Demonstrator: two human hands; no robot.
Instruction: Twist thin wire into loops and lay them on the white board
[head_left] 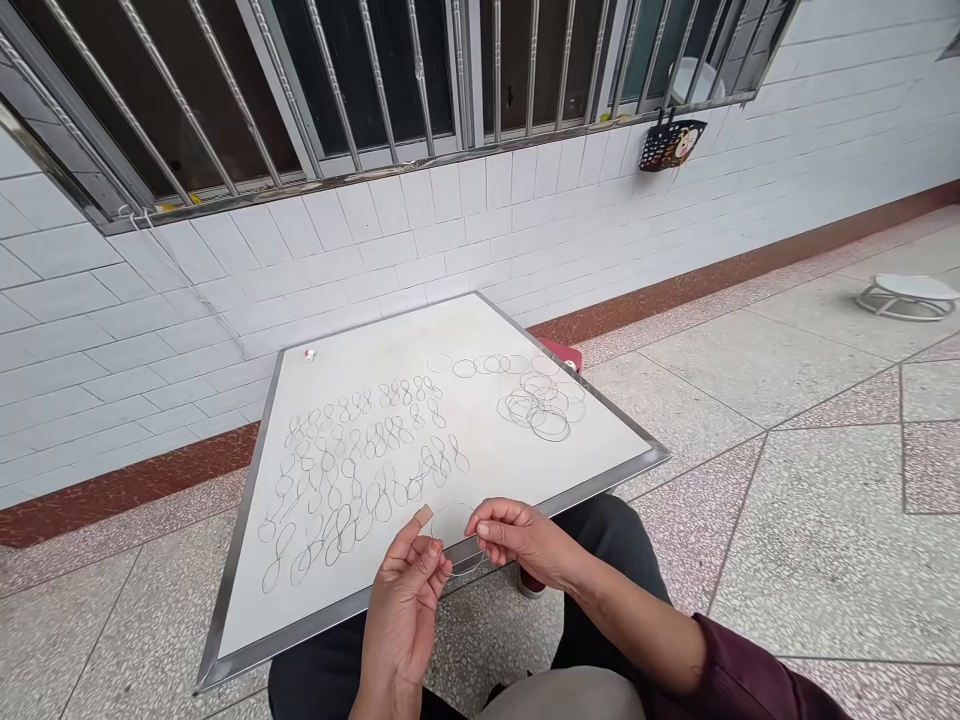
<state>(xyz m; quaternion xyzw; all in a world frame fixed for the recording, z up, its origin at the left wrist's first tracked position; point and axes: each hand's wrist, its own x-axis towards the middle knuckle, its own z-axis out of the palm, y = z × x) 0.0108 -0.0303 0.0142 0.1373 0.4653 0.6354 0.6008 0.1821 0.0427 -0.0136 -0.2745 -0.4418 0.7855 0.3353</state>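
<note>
A thin wire ring (469, 574) is stretched between my two hands at the near edge of the white table. My left hand (405, 605) pinches its left side between thumb and fingers, the index finger raised with a tan wrap at the tip. Its right side is pinched by my right hand (521, 540), thumb against curled fingers. Several figure-eight wire loops (341, 530) lie in rough rows across the left and middle of the tabletop. To the right is an overlapping heap of round wire rings (549, 424), with a short row of rings (465, 368) beyond it.
The white table (255, 630) has a grey metal rim and stands by a tiled wall. A small red-and-white object (310, 355) lies at its far left corner. Something red (562, 354) shows behind the right edge. A white-topped round stool (907, 295) stands far right.
</note>
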